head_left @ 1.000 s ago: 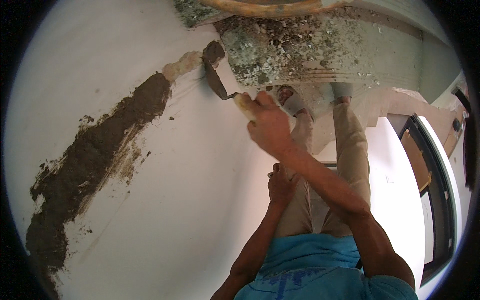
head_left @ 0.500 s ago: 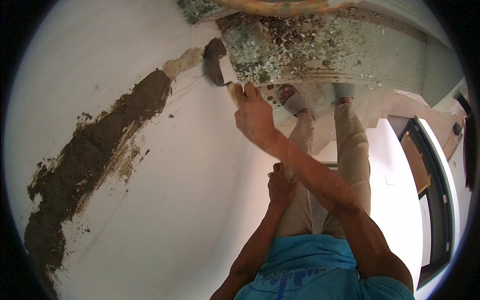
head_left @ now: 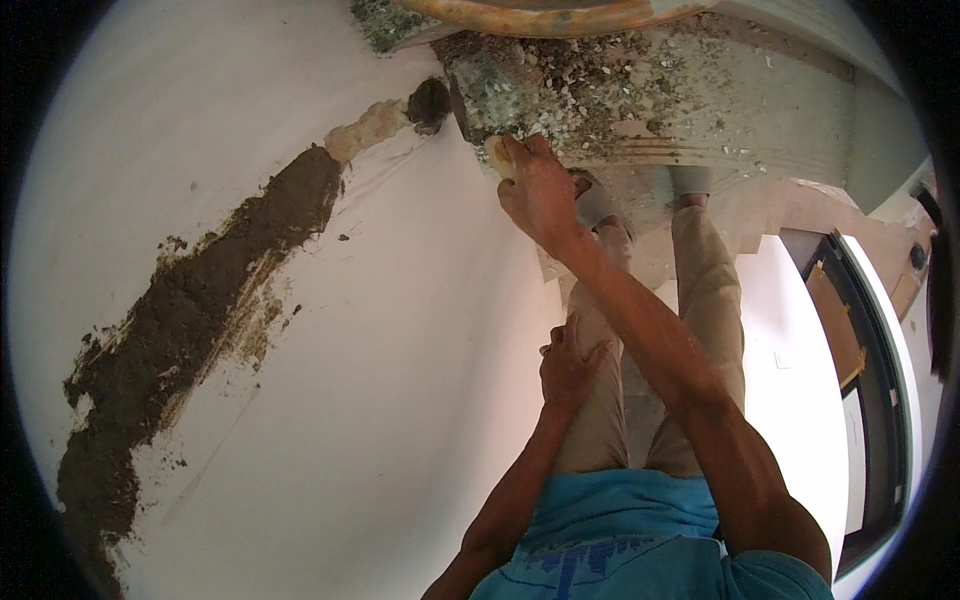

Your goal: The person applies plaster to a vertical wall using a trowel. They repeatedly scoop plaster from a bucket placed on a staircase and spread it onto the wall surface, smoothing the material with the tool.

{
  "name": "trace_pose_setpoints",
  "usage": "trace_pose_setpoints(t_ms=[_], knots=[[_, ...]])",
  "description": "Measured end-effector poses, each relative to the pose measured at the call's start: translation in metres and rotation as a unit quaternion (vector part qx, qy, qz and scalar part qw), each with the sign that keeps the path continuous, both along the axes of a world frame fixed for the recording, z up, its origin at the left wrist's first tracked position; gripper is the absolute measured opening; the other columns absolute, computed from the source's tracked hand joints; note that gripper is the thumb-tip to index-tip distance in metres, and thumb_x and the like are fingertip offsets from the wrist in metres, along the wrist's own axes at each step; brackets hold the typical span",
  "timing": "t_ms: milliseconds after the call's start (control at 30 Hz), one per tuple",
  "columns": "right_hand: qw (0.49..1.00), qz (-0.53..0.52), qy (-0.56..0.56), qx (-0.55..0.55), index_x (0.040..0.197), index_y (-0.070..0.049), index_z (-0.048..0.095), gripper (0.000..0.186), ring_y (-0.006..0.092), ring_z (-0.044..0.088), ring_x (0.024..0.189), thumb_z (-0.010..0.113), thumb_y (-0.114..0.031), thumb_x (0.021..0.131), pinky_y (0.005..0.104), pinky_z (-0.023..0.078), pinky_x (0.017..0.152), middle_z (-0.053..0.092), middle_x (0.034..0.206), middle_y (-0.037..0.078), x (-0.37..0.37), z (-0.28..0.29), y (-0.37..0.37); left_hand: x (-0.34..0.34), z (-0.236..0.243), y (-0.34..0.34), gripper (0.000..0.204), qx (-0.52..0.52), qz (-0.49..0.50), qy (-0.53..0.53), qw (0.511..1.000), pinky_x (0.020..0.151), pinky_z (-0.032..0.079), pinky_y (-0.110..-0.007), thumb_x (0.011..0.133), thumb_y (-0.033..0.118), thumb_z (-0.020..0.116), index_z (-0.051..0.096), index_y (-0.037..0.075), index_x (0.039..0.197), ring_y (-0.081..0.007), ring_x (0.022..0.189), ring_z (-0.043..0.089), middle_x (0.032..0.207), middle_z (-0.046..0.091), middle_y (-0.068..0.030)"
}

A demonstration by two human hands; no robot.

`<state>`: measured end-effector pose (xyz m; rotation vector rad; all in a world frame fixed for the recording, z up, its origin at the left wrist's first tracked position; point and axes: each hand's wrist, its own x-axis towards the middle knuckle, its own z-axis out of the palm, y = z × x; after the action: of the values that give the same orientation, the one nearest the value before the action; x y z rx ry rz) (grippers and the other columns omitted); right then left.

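Observation:
My right hand [head_left: 540, 195] is closed around the pale yellowish handle of a trowel [head_left: 499, 156], near where the wall meets the step. The trowel's blade is hard to make out, seen nearly edge-on if at all. Just left of it, a small round dab of dark wet mortar [head_left: 430, 105] sticks to the white wall [head_left: 380, 380]. A long band of dark mortar [head_left: 200, 300] runs down the wall to the lower left, with a lighter bare strip [head_left: 368, 128] between the two. Against my left knee rests my left hand [head_left: 573, 372], empty, fingers spread over the trouser leg.
Crumbs and chips of debris cover the grey step [head_left: 620, 90] in front of my feet. A curved orange-brown rim [head_left: 560, 17] crosses the top edge. To the right are a pale wall [head_left: 785, 340] and a dark-framed opening [head_left: 875, 400].
My right hand has moved right and slightly up, taking the trowel off the wall. A smaller dab of mortar shows where the blade was. My left hand's fingers have spread on the knee.

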<state>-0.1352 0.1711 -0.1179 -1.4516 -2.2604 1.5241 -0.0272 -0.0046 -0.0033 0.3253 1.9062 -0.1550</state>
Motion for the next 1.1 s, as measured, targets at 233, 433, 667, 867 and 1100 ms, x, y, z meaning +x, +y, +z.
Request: trace_pose_setpoints(t_ms=[233,433,667,867,1100], knots=[[0.999,0.031,0.025,-0.014,0.121,0.001,0.058,0.054,0.0386,0.063,0.099,0.072,-0.004,0.069,0.0452,0.058,0.079,0.054,0.109,0.02,-0.016,-0.003,-0.012,0.0,0.001,-0.001,0.077,0.003,-0.004,0.004,1.0,0.093,0.05,-0.051,0.084,0.039,0.074,0.041,0.006,0.146,-0.0421,0.11,0.059,0.132,0.053,-0.0204],[0.997,0.033,0.048,-0.041,0.124,0.002,0.057,0.057,0.037,0.062,0.099,0.071,0.0,0.069,0.0456,0.057,0.076,0.051,0.106,0.018,0.002,0.041,-0.018,-0.002,0.0,-0.006,0.076,0.007,-0.016,-0.004,1.0,0.091,0.052,-0.049,0.087,0.043,0.072,0.04,0.008,0.147,-0.0383,0.112,0.06,0.129,0.054,-0.0193],[0.998,-0.027,0.058,-0.009,0.126,-0.002,0.058,0.06,0.0385,0.063,0.095,0.07,0.002,0.067,0.0459,0.058,0.07,0.052,0.102,0.018,0.011,0.03,-0.02,-0.003,-0.001,-0.005,0.069,0.03,-0.011,0.01,0.999,0.089,0.051,-0.051,0.085,0.029,0.072,0.042,0.002,0.141,-0.0419,0.107,0.058,0.131,0.052,-0.0206],[0.998,0.011,0.05,-0.022,0.129,0.001,0.058,0.061,0.0349,0.061,0.099,0.069,0.001,0.069,0.0447,0.056,0.077,0.052,0.108,0.016,-0.011,0.03,-0.021,-0.002,-0.003,-0.012,0.074,0.023,-0.024,-0.001,0.999,0.09,0.05,-0.049,0.086,0.03,0.071,0.039,-0.001,0.144,-0.0432,0.107,0.059,0.128,0.057,-0.0223],[0.995,0.05,0.08,-0.024,0.134,0.001,0.055,0.067,0.0315,0.06,0.1,0.07,0.001,0.069,0.0427,0.057,0.075,0.049,0.105,0.013,0.029,0.069,-0.034,0.002,-0.012,-0.024,0.069,0.006,-0.021,-0.02,1.0,0.087,0.052,-0.052,0.083,0.035,0.075,0.047,0.003,0.137,-0.045,0.105,0.059,0.125,0.054,-0.0221]])
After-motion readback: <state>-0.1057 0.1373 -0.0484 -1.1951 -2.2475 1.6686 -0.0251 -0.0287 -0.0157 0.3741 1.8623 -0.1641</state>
